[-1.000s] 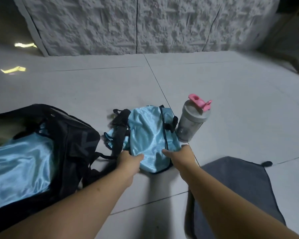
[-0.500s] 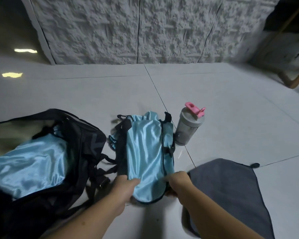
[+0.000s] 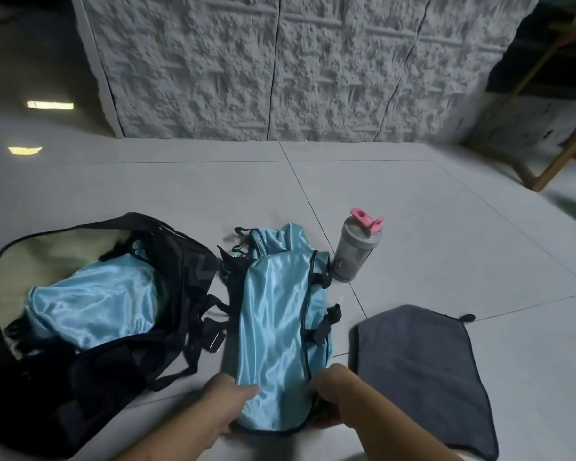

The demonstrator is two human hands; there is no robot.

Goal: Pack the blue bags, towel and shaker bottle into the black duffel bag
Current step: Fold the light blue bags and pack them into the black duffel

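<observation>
A shiny blue bag (image 3: 280,331) with black straps lies lengthwise on the tiled floor in front of me. My left hand (image 3: 225,407) grips its near left corner and my right hand (image 3: 335,390) grips its near right corner. The black duffel bag (image 3: 177,277) lies open at the left with another blue bag (image 3: 94,304) inside it. A grey shaker bottle (image 3: 354,252) with a pink cap stands upright just beyond the held bag. A dark grey towel (image 3: 419,371) lies flat on the floor at the right.
A rough white stone-textured wall (image 3: 296,68) runs across the back. Wooden furniture legs (image 3: 559,154) stand at the far right. Duffel straps and a buckle (image 3: 213,339) trail on the floor between the duffel and the held bag.
Both hands have dragged the blue bag toward me along the floor, stretching it lengthwise. The view has tilted up, showing more of the wall.
</observation>
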